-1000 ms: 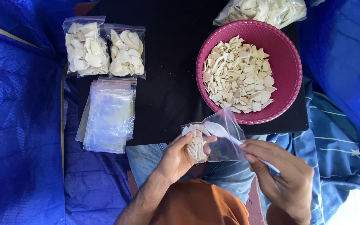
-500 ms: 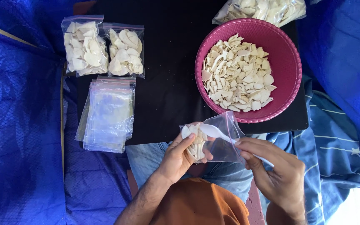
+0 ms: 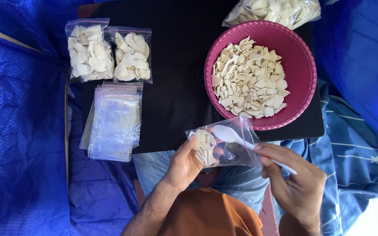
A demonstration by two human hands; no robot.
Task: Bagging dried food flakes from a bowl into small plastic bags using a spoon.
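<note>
Filling a small bag with a spoon

The left hand (image 3: 184, 164) pinched the half-filled bag (image 3: 219, 148) at 6 o'clock; the right hand (image 3: 296, 185) gripped a white spoon (image 3: 232, 136) dipping inside it. Beyond, the pink bowl (image 3: 305, 74) of chips sat at 1 o'clock, empty bags (image 3: 114, 120) at 9, two filled packs (image 3: 108, 54) at 10.

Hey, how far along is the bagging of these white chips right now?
Done: two filled bags lie on the black board. In hand: the left hand holds a partly filled clear bag, and the right hand holds a white spoon over it. Left: the pink bowl remains heaped with chips, and empty bags wait.
</note>
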